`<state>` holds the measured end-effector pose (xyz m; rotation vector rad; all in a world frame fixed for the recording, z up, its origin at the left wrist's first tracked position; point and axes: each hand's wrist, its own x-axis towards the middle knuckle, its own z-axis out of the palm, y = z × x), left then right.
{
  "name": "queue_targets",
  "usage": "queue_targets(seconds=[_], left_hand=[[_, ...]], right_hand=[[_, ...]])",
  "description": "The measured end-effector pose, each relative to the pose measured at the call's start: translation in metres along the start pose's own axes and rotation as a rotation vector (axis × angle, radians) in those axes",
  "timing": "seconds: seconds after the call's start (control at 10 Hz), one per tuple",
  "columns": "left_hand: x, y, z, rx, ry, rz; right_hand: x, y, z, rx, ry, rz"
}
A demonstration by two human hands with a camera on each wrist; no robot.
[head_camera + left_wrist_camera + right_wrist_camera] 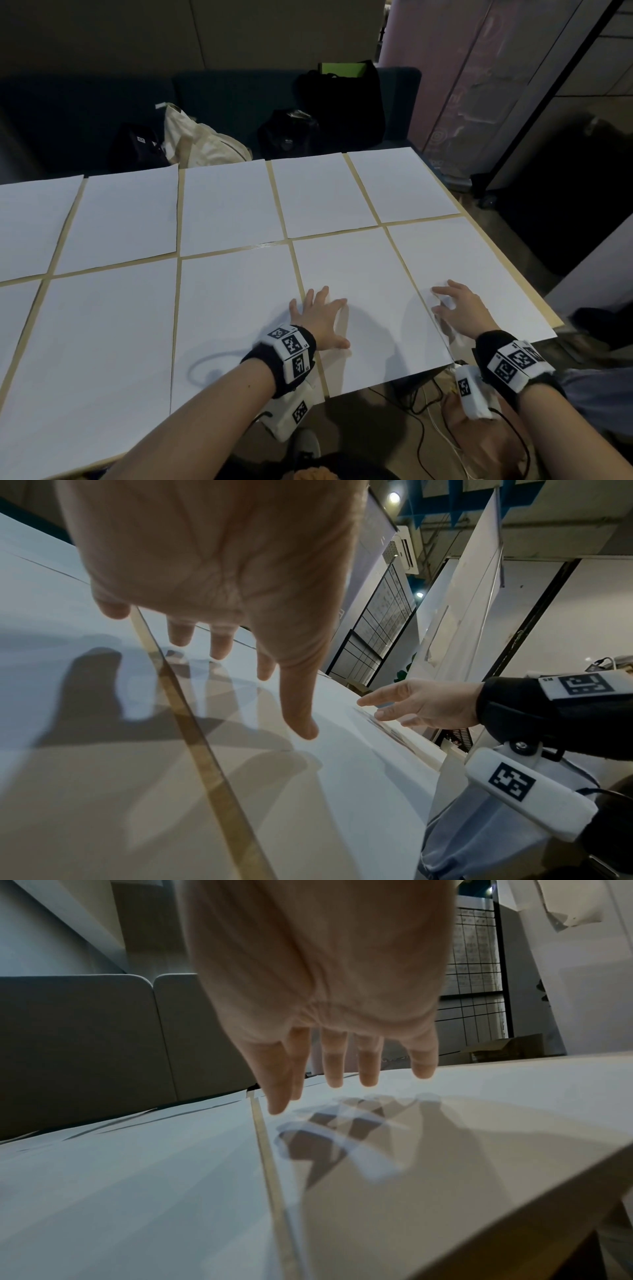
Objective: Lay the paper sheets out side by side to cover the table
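- Head view: White paper sheets (233,205) lie side by side in two rows on the worktop (479,219), with thin strips of its tan surface showing between them. The left hand (320,318) is at 6 o'clock, fingers spread and straight, over the near sheet (370,301), close to that sheet's left edge. The right hand (459,308) is at 4 o'clock, fingers apart and slightly bent, over the left edge of the corner sheet (479,267). Neither hand grips anything. Bags (202,140) sit on a dark sofa (68,113) at 12 o'clock, beyond the worktop.
- Left wrist view: The left hand (219,561) is open, fingers apart; whether its fingertips touch the sheet (359,764) cannot be told. The tan gap (205,750) runs beneath the fingers. The right hand (424,704) shows at 3 o'clock, fingers extended.
- Right wrist view: The right hand (322,988) is open, fingers straight, just above the corner sheet (462,1150); its shadow falls on the paper. The gap (270,1164) lies at 7 o'clock of the fingertips.
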<state>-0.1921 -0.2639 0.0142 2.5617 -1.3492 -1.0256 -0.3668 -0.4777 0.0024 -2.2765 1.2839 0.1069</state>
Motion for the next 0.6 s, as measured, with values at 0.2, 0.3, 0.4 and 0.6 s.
queue_targets(seconds=[0.2, 0.3, 0.4, 0.6], left_hand=[[0.0, 0.0, -0.002, -0.039, 0.075, 0.018], [-0.001, -0.001, -0.004, -0.122, 0.144, 0.039], [-0.002, -0.003, -0.013, -0.176, 0.192, 0.069], [-0.014, -0.01, -0.031, -0.38, 0.13, 0.16]], right_hand=[[-0.002, -0.006, -0.001, -0.04, -0.019, 0.007], [-0.004, -0.008, -0.002, -0.035, -0.024, 0.0], [-0.007, -0.012, -0.004, -0.035, -0.034, -0.005], [-0.008, -0.03, -0.008, -0.009, -0.084, -0.057]])
